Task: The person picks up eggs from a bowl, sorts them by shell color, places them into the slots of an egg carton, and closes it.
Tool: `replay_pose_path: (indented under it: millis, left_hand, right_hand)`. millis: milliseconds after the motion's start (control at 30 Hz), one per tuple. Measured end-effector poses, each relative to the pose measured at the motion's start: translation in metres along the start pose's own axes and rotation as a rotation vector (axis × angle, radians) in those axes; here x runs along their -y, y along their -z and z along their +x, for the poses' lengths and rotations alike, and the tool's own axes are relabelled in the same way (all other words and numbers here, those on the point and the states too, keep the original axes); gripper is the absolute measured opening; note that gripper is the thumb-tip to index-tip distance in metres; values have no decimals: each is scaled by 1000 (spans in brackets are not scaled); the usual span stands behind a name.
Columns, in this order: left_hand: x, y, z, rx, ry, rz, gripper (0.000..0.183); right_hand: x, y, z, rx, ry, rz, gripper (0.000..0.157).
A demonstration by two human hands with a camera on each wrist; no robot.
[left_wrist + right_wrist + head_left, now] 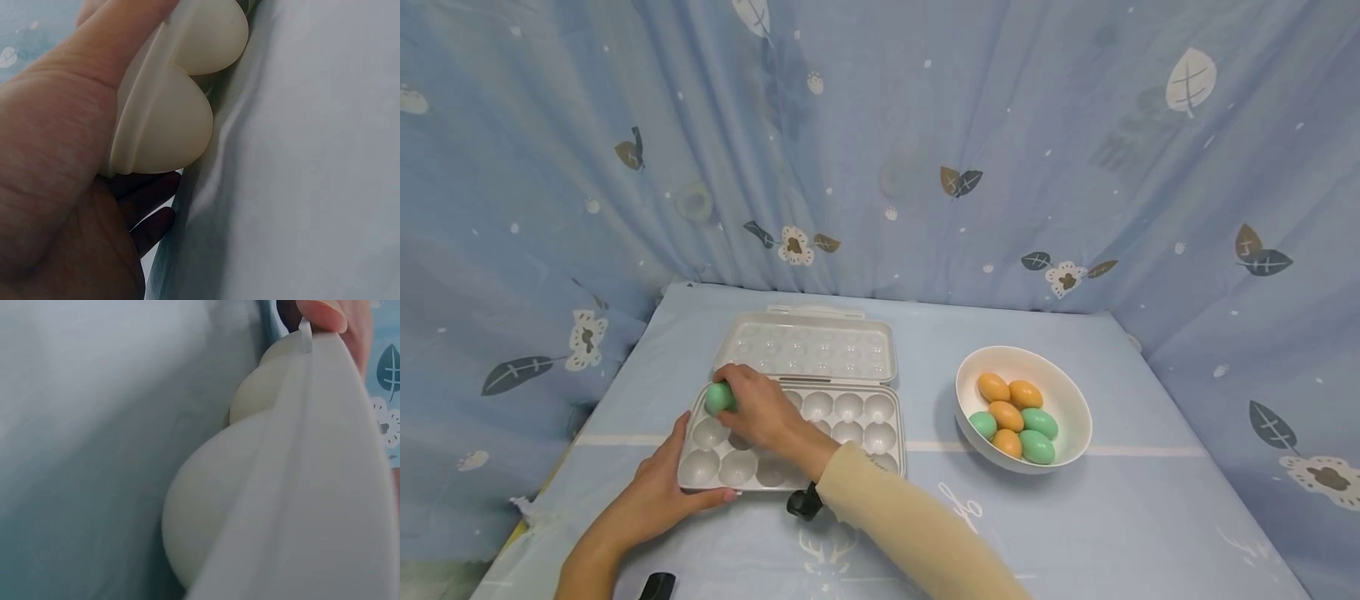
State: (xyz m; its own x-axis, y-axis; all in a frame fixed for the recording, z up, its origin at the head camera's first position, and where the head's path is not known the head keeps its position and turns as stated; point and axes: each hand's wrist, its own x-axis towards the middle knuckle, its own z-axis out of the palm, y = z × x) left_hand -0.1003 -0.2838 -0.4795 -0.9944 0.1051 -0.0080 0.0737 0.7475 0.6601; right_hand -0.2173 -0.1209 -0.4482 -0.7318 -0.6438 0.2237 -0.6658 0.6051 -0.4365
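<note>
A pale plastic egg box point(703, 467) lies with its lid point(805, 332) folded back on the far side. Between thumb and fingers, my right hand point(763, 408) pinches a green egg point(720, 397) at the far left cup. The other cups in sight hold no eggs; my right hand and forearm hide some of them. My left hand point(658, 482) grips the near left corner, thumb along the front edge and fingers up the left side. In the left wrist view the rounded cup undersides point(165, 122) show beside that hand. The right wrist view has the box's front wall point(331, 456).
To the right of the box stands a white bowl point(1081, 417) with several orange eggs point(1006, 415) and three green eggs point(1039, 423). A light blue cloth point(925, 533) covers the table. Patterned curtains point(880, 150) hang behind and at both sides.
</note>
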Motion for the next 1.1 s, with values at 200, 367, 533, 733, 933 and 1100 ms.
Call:
replay_pose_path:
  millis: [200, 367, 533, 733, 933, 1100]
  left_hand:
    - [1, 0, -1, 13, 20, 6, 135]
    - [1, 0, -1, 22, 29, 6, 135]
    - [-1, 1, -1, 22, 29, 1, 135]
    - [-1, 0, 0, 14, 19, 2, 135]
    - [1, -1, -1, -5, -3, 7, 134]
    - [1, -1, 0, -19, -9, 14, 135]
  right_hand:
    - [0, -8, 3, 6, -5, -29, 46]
    - [-1, -12, 4, 2, 2, -61, 41]
    - [0, -13, 3, -10, -4, -56, 40]
    - [-1, -12, 1, -9, -5, -43, 42]
    - [-3, -8, 0, -8, 2, -53, 46]
    - [0, 0, 0, -19, 1, -74, 48]
